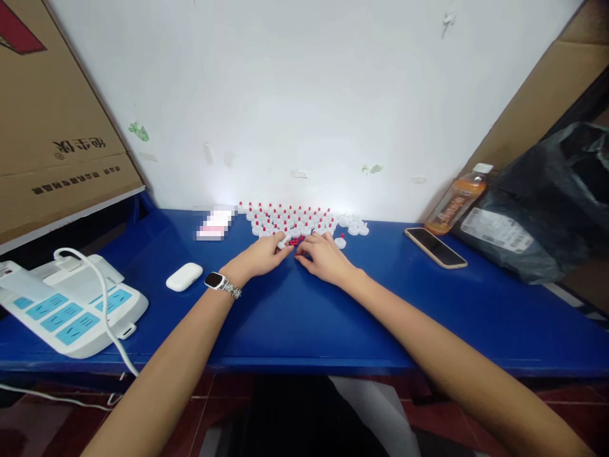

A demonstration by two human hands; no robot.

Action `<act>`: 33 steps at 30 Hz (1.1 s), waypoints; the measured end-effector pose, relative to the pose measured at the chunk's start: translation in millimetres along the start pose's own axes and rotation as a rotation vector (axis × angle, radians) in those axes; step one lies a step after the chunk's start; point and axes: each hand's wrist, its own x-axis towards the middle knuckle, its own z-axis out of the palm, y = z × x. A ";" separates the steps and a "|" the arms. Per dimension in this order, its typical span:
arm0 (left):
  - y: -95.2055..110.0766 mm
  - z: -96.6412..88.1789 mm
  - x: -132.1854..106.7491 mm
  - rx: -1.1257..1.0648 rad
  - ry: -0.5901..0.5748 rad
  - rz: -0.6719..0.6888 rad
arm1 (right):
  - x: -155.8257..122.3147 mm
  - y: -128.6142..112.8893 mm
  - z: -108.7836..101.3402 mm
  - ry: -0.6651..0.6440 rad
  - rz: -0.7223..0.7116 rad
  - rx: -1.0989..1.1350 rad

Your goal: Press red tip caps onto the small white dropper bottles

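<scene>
Left hand (259, 257) lay palm-down on the blue table (285, 317) in the head view, a watch (217, 281) on its wrist, its fingertips pinched on a white cap (284, 241). Right hand (323, 259) rested just beside it with fingers curled over some small red pieces (295, 240) - whether it gripped one could not be told. Both sat at the near edge of a cluster of red-tipped caps (299, 219) by the wall, with 1 stray cap (340, 241) just right of the fingers. A white case (184, 277) and a power strip (71, 304) lay to the left - a phone (435, 247), an orange bottle (459, 200) and a black bag (547, 197) to the right.
</scene>
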 end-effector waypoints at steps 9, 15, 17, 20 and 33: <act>-0.5 0.6 0.8 -0.020 -0.012 0.009 | -3.0 1.4 -1.3 0.085 0.065 0.100; 2.4 0.0 0.6 -0.010 0.017 0.021 | -2.1 -1.8 -2.1 0.249 0.062 0.310; 4.4 -0.2 0.5 -0.005 0.030 0.029 | -1.7 -3.1 -2.0 0.281 0.072 0.387; 10.2 0.6 0.3 -0.028 0.029 0.040 | -0.4 -4.1 -1.0 0.364 0.147 0.540; 34.8 20.4 -0.4 -0.024 0.027 0.065 | 5.7 -8.3 4.3 0.574 0.348 0.896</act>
